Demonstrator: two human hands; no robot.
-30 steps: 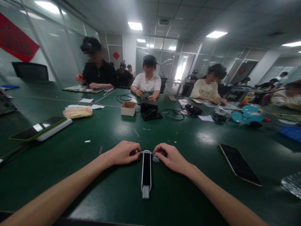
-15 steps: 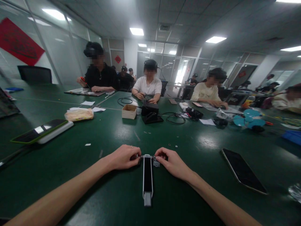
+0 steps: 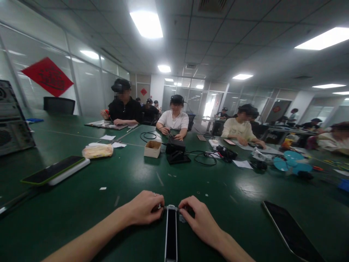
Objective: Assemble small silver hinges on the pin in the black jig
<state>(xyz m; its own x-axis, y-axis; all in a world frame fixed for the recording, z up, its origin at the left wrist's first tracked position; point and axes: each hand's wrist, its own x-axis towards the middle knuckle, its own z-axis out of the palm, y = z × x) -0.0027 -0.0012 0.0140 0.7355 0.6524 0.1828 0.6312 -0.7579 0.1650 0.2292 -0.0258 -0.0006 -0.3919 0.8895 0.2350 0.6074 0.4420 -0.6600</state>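
Note:
A long narrow part (image 3: 171,236), white-edged with a black middle strip, lies on the green table (image 3: 81,211) right in front of me, its near end cut off by the frame's bottom. My left hand (image 3: 144,209) is closed in a pinch at the far left corner of this part. My right hand (image 3: 197,218) is closed in a pinch at its far right corner, on a small grey metal piece (image 3: 181,218). What the left fingers grip is hidden.
A phone (image 3: 291,233) lies face up at the right. Stacked phones (image 3: 56,171) lie at the left, with a bag (image 3: 97,150), a cardboard box (image 3: 152,149), a black device with cables (image 3: 176,151) and blue fans (image 3: 291,165) farther off. Several people sit across the table. A computer case (image 3: 12,120) stands far left.
The view has tilted upward, so my hands and the long part now sit at the bottom edge. Both hands keep the same pinch on the part's far end.

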